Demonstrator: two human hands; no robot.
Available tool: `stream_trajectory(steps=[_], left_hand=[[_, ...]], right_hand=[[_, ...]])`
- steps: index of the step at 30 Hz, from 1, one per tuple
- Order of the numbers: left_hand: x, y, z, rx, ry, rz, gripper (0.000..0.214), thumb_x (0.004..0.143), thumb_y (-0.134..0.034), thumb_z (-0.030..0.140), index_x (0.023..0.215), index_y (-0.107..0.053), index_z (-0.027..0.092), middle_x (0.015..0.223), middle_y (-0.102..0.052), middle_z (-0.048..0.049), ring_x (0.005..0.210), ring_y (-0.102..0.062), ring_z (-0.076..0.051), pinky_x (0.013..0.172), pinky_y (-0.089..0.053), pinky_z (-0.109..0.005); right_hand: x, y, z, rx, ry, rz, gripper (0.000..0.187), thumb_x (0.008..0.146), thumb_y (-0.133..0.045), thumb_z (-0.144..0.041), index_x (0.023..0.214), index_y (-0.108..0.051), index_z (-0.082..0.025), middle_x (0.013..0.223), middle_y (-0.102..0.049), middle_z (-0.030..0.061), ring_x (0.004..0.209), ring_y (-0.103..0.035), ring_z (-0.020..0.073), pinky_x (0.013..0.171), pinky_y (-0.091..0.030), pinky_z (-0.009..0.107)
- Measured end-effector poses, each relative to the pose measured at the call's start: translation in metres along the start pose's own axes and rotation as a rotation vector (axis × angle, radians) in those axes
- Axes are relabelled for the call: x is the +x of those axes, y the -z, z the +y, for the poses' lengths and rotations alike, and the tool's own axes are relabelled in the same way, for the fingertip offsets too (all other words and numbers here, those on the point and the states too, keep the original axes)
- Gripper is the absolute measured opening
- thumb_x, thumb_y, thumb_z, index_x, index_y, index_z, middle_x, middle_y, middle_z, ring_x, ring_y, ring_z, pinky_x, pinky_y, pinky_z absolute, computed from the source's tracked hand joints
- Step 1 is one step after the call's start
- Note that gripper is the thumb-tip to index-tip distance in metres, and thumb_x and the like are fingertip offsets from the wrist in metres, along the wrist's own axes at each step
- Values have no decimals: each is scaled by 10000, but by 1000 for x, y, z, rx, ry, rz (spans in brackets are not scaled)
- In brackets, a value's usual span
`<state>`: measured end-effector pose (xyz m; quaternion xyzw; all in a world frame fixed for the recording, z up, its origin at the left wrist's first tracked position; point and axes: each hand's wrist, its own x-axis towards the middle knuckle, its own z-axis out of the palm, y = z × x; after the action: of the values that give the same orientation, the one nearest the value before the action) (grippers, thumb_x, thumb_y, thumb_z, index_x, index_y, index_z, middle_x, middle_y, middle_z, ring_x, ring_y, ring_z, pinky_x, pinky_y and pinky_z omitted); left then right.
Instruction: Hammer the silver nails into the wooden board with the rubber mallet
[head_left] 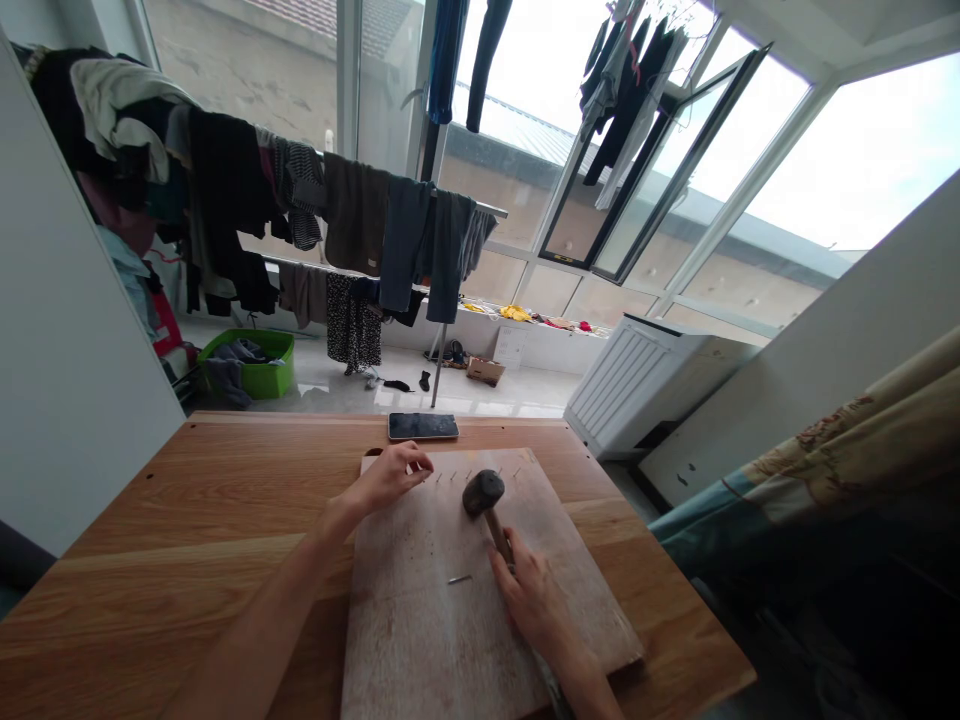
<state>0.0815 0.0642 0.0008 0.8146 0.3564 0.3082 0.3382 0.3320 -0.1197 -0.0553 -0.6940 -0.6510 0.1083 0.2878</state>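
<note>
A worn wooden board (420, 620) lies on the wooden table (187, 540). My right hand (536, 600) is wrapped round the handle of a hammer (486, 497), whose dark head rests on the board's far part. My left hand (391, 478) is pinched at the board's far left edge, fingertips on something small I cannot make out, next to a row of several nails (480, 474) standing in the board. One loose nail (460, 579) lies flat on the board between my hands.
A dark phone (423, 426) lies at the table's far edge. Beyond stand a clothes rack (360, 230) hung with garments, a green basket (251, 362), a white unit (645, 385) and an open window. A patterned curtain (825, 470) hangs at right.
</note>
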Motion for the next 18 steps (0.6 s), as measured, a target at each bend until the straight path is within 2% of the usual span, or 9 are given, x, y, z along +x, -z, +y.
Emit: stream_trajectory(steps=[9, 15, 18], left_hand=[[-2, -4, -10, 7, -3, -23, 190, 815, -571, 176, 879, -749, 160, 854, -742, -38, 737, -629, -139, 730, -500, -226], [-3, -8, -13, -28, -34, -38, 203, 769, -554, 153, 848, -740, 157, 819, -729, -33, 714, -627, -137, 679, -491, -219], [-5, -11, -16, -71, -2, -4, 231, 762, -573, 168, 938, -723, 157, 805, -731, -26, 693, -632, -137, 672, -501, -228]], right_hand=[[0, 4, -6, -41, 4, -48, 352, 912, -557, -416, 1192, -675, -237, 1141, -720, 115, 949, -674, 267, 845, -499, 322], [7, 14, -20, -58, -120, -113, 367, 951, -477, -418, 1193, -667, -219, 1024, -742, 112, 934, -689, 259, 817, -497, 310], [9, 17, -29, -12, -164, -120, 383, 958, -455, -441, 1193, -666, -224, 929, -746, 89, 874, -699, 250, 771, -505, 302]])
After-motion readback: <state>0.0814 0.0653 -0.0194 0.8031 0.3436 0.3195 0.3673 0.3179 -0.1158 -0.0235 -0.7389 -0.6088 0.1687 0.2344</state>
